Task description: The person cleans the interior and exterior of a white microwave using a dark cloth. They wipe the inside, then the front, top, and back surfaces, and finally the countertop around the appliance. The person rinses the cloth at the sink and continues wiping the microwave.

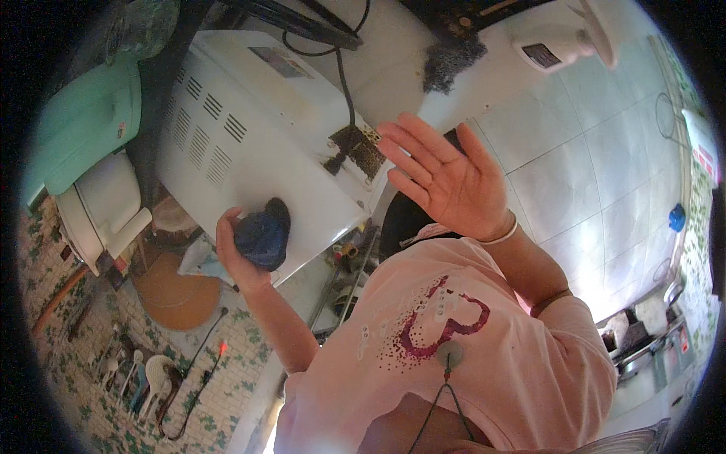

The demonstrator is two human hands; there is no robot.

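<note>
My left hand (244, 258) is curled around a bunched dark blue cloth (262, 237). The cloth lies against the broad white panel of a boxy metal appliance (272, 164), which has several groups of vent slots. A black power cord enters the appliance near a dirty brown patch (363, 150) at its edge. My right hand (448, 179) is held palm up with its fingers spread, and nothing lies in it. It is nearest to that brown patch, at the corner of the appliance.
A green-lidded container (96, 125) stands at the left. Below it are a round brown board (176, 292) and utensils (150, 380) hanging on an ivy-patterned wall. Pale tiles (567, 170) spread to the right. A grey fuzzy item (451, 62) lies beyond my right hand.
</note>
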